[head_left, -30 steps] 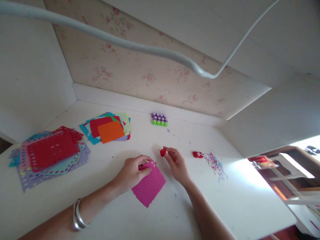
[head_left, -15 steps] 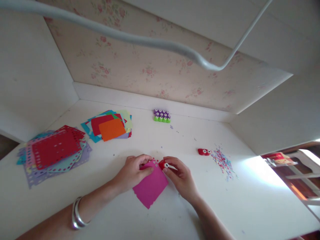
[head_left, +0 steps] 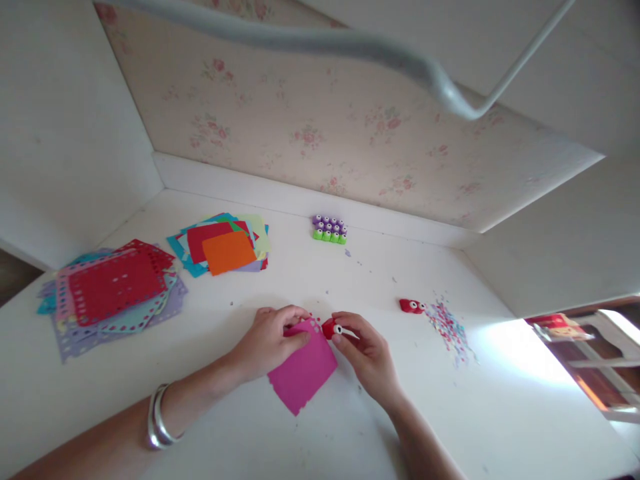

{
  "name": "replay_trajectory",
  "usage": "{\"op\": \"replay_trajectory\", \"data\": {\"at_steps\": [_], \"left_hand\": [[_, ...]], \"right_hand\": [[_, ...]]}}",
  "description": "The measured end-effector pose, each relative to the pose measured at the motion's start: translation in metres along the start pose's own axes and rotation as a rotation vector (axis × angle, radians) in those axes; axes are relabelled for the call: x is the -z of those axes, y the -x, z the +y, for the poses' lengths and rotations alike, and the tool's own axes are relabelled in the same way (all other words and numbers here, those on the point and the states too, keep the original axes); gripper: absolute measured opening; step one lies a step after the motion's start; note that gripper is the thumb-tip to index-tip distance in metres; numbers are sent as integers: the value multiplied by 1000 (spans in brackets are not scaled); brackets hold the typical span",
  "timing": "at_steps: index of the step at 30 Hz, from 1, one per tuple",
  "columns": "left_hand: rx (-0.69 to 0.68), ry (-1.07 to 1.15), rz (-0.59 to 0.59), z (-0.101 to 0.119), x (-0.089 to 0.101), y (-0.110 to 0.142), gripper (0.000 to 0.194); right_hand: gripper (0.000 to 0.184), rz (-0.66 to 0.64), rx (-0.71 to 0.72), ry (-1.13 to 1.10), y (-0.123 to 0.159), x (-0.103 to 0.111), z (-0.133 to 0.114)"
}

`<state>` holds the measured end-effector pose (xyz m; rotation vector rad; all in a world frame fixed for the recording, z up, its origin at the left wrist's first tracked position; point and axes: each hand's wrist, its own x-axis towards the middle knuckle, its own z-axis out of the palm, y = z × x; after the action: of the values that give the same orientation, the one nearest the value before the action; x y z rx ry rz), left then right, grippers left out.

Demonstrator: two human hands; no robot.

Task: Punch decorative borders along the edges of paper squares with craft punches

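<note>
My left hand (head_left: 274, 343) pinches a magenta sheet of paper (head_left: 305, 373) near its top corner, thumb on top. Small holes run along the sheet's upper edge, and its lower edges look notched. Between the thumb and fingers of my right hand (head_left: 367, 353) is a small red craft punch (head_left: 330, 329) with a white round part and a white lever. It sits against the sheet's upper right edge; whether the paper is inside its slot I cannot tell. A few red paper dots lie just beyond the corner.
Hole-edged paper sheets (head_left: 117, 287) are heaped at the left, beside a pile of coloured sheets (head_left: 230, 253). Purple and green punches (head_left: 330, 230) stand by the back wall. At the right are two red punches (head_left: 412, 306) and scattered confetti (head_left: 450, 327). A white cable (head_left: 350, 43) hangs overhead.
The camera view has shifted slightly. Both hands keep their grips on the sheet and the punch, with little visible movement.
</note>
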<state>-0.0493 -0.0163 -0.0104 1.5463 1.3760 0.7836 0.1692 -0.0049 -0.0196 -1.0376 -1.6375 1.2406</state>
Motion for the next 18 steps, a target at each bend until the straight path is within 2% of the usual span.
{"op": "replay_trajectory", "data": {"at_steps": [11, 18], "left_hand": [[-34, -60, 13, 0, 0, 0, 24], [-16, -51, 2, 0, 0, -1, 25]], "right_hand": [[15, -28, 18, 71, 0, 0, -4], [14, -9, -17, 37, 0, 0, -1]]}}
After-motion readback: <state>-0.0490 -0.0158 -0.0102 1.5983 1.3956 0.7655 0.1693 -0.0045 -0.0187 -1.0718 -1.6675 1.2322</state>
